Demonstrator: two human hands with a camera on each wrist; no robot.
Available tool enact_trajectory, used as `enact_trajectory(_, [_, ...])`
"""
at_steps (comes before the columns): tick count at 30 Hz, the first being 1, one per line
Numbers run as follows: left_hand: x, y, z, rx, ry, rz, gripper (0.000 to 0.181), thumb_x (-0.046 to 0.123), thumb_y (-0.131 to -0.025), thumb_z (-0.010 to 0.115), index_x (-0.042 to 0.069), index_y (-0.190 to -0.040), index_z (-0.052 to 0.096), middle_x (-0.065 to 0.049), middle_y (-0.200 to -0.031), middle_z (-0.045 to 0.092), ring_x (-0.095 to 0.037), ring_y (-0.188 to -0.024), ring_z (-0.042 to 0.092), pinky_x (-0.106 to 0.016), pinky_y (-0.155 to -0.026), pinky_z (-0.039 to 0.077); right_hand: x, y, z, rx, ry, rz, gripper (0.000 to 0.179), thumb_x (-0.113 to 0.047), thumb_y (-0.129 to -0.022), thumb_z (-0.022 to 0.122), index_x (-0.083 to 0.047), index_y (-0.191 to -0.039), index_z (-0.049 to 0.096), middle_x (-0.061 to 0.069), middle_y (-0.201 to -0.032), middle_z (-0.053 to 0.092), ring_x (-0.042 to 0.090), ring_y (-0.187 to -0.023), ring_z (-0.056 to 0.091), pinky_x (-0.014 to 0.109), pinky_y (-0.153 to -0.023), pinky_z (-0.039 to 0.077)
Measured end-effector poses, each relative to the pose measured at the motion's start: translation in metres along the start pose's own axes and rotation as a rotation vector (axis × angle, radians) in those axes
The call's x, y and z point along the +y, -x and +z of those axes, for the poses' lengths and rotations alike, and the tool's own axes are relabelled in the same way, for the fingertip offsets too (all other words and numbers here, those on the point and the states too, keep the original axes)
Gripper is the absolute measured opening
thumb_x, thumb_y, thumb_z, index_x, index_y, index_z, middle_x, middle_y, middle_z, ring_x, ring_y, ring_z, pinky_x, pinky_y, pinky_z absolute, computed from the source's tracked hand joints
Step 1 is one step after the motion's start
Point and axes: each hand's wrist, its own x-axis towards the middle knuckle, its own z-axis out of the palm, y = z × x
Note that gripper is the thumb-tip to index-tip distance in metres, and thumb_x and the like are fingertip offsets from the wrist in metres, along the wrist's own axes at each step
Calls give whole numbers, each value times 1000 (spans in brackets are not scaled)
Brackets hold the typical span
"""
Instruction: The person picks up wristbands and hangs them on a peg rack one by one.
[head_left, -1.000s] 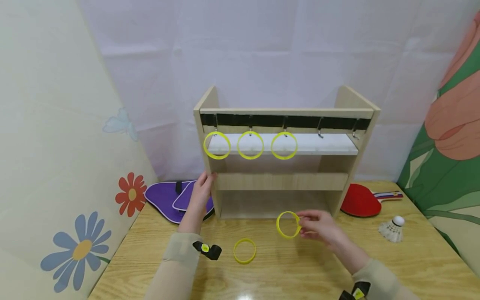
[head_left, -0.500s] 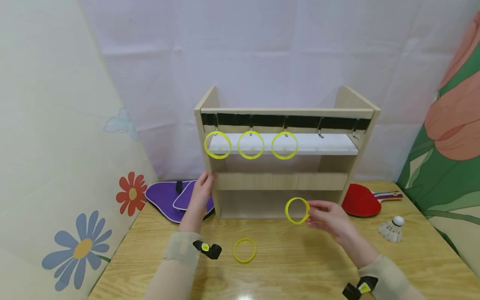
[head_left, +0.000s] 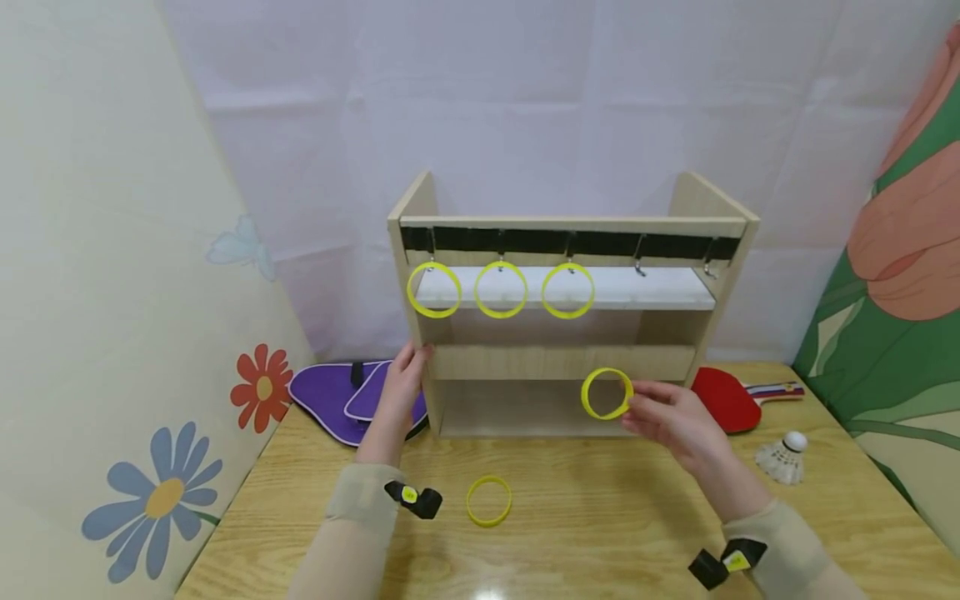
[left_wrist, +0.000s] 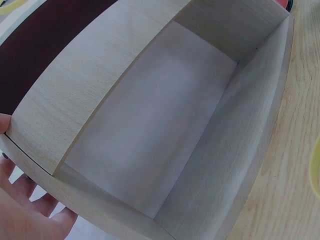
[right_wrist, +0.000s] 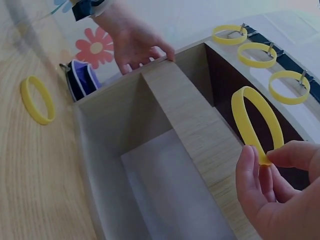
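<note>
My right hand [head_left: 678,421] pinches a thin yellow ring [right_wrist: 241,117] like a wristband between thumb and fingertips, upright before the lower part of a small wooden shelf [head_left: 562,364]. My left hand [head_left: 401,387] grips the shelf's left side panel, thumb at the front edge and fingers around the outside, as the left wrist view shows. Along the shelf's black strip [head_left: 536,242] are several metal hooks. Three yellow rings hang from the left ones, among them the leftmost ring [head_left: 435,314]. The two right-hand hooks, including the fourth hook [head_left: 640,265], carry nothing. Another yellow ring [head_left: 489,524] lies on the table.
Left of the shelf lies a purple paddle case [head_left: 322,396], partly behind my left arm. To the right are a red table tennis bat [head_left: 723,404] and a shuttlecock [head_left: 783,458]. Flowered panels flank the wooden table [head_left: 570,542], and a pale cloth [head_left: 555,108] hangs behind.
My right hand has lifted the pinched ring up and a little to the right, from low over the table to the height of the lower shelf opening. My left hand stays in place.
</note>
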Motion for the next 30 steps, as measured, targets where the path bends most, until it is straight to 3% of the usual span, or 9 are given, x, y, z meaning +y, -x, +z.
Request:
enact_trajectory(6, [1,1,0,-5,4,4,51,30,-103,46,23,-153,39,-17,-146,48,-30,-131,45,-50,-113,32,-14,3,-1,5,-66,-20,17,-4,-97,59,-9,-112,66,-4,-93,71,12,-81,71,26,-78,58])
enact_trajectory(12, [2,2,1,-3,8,-4,49,30,-104,46,21,-152,41,-17,-145,49,-30,-131,45,-49,-114,31,-29,3,-4,-12,-135,-76,23,1,-97,56,-16,-98,71,-2,-92,72,12,-80,71,24,-76,58])
enact_trajectory(17, [2,2,1,3,19,0,48,29,-103,46,20,-151,42,-17,-144,50,-29,-130,46,-46,-114,32,-41,4,-8,-6,-144,-114,28,2,-98,54,-18,-96,72,-2,-92,71,11,-81,70,23,-77,57])
enact_trajectory(30, [1,2,0,-5,-1,16,49,30,-103,46,22,-151,41,-16,-145,49,-30,-132,45,-49,-114,32,-70,7,-10,-2,-225,-169,18,-3,-97,59,-15,-102,72,0,-95,72,12,-84,70,25,-78,58])
